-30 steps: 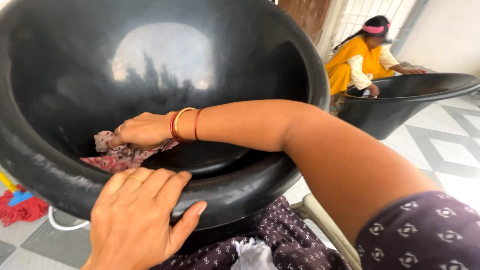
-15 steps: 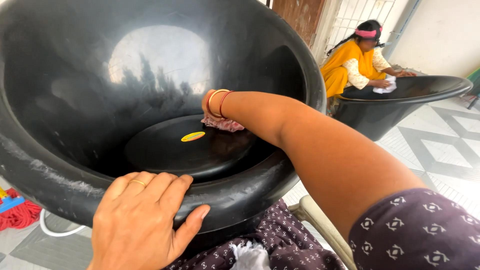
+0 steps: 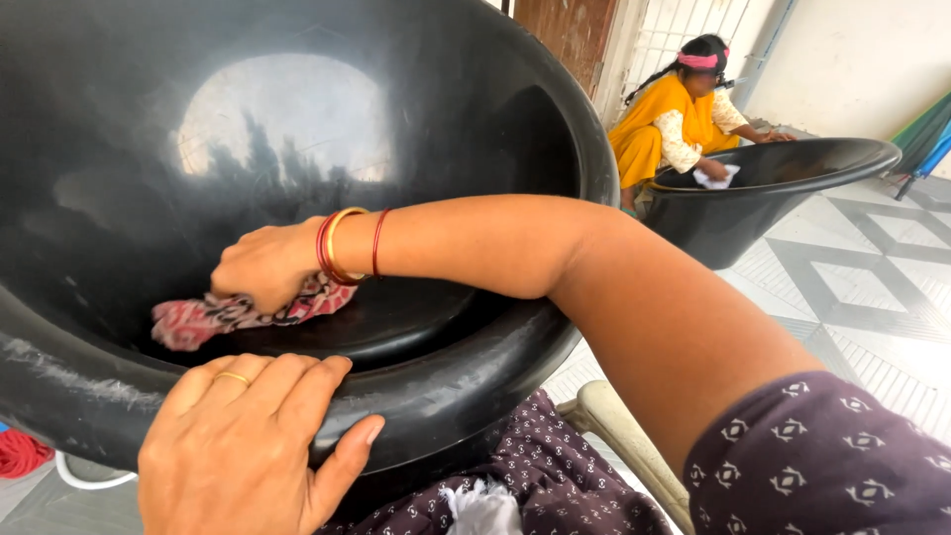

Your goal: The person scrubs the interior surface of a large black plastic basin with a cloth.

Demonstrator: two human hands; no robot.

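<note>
Head view, right hand (image 3: 265,266) fingers buried in cloth (image 3: 213,315), tub (image 3: 475,129) rim cropped

Semi-open washing or work area, likely courtyard or veranda of home or small workshop. Floor (image 3: 862,287) tiled, grey-and-white geometric pattern. White plastered wall (image 3: 852,69) behind; brown wooden door (image 3: 570,35) and white metal window grille (image 3: 684,35) beside it. Two oversized black basins: near basin (image 3: 297,129) fills view, second basin (image 3: 783,183) further back, tended by co-worker in yellow (image 3: 674,124) crouching on floor. Daylight reflects in glossy basin wall.
</note>
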